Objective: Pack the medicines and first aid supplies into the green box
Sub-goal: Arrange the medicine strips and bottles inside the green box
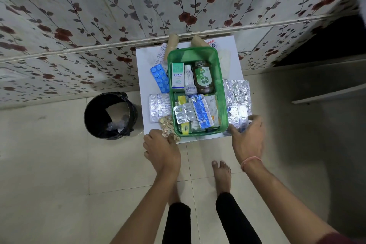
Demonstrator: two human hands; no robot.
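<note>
Nearest the camera, bare feet and dark trouser legs are seen on the tiled floor (287, 144), in front of a small white table (142, 65).

The left hand (163, 149) is held at the near left corner of the table, fingers curled loosely over a yellow pill strip (167, 125); whether the strip is actually pinched cannot be told. The right hand (248, 137) is laid at the near right corner, fingers spread over a silver pill strip (238, 115), with the thumb just beside the near right corner of the green box (221, 77). A pink thread band is worn at that wrist.

The green box is set in the middle of the table and is already well filled. In its near half, several pill strips and sachets are piled, one blue and white. In its far half lie a white carton marked "Optibex" (177, 77), a small white tube (189, 81) and a brown bottle labelled "Dettol" (204, 77).

Step judged in hand: the loose strips around the box are being gathered. Left outside are a silver strip (158, 109) at the left edge, a blue pill strip (159, 78) beyond it, a crumpled foil strip (236, 91) at the right edge, and two brown bandage rolls (172, 44) at the far edge. The next move probably calls for a firm pinch on a thin strip and a short lift over the rim.

A black bin (111, 115) stands on the floor, left of the table.
</note>
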